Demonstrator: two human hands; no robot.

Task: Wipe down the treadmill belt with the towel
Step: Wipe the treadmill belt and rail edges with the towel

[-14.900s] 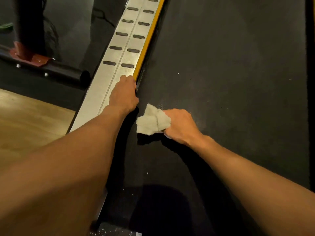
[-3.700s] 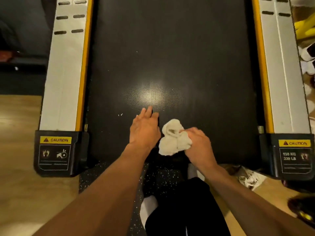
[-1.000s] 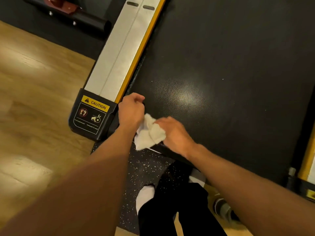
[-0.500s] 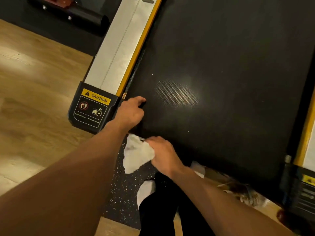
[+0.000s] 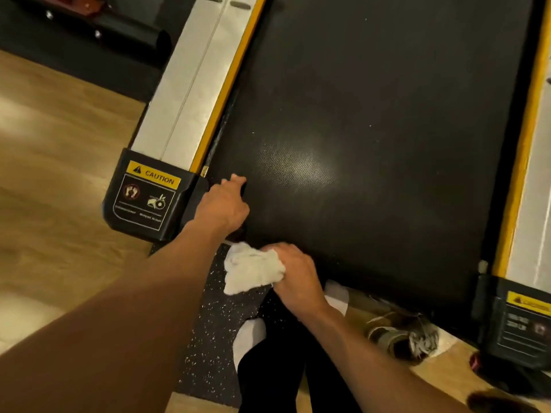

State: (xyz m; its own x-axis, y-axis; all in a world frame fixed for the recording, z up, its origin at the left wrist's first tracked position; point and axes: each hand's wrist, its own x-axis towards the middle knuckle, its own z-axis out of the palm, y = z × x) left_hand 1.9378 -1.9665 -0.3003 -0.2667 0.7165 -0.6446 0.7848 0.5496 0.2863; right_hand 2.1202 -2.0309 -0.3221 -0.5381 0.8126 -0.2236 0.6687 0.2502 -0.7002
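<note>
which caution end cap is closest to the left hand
The left end cap, right beside the left hand; the right end cap sits far off, past the right hand holding the towel.

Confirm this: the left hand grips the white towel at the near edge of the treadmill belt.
No: the right hand grips the white towel at the near edge of the treadmill belt. The left hand rests on the belt's corner. The head view shows it.

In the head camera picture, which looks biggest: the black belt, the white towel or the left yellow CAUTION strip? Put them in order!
1. belt, by far
2. towel
3. yellow CAUTION strip
</note>
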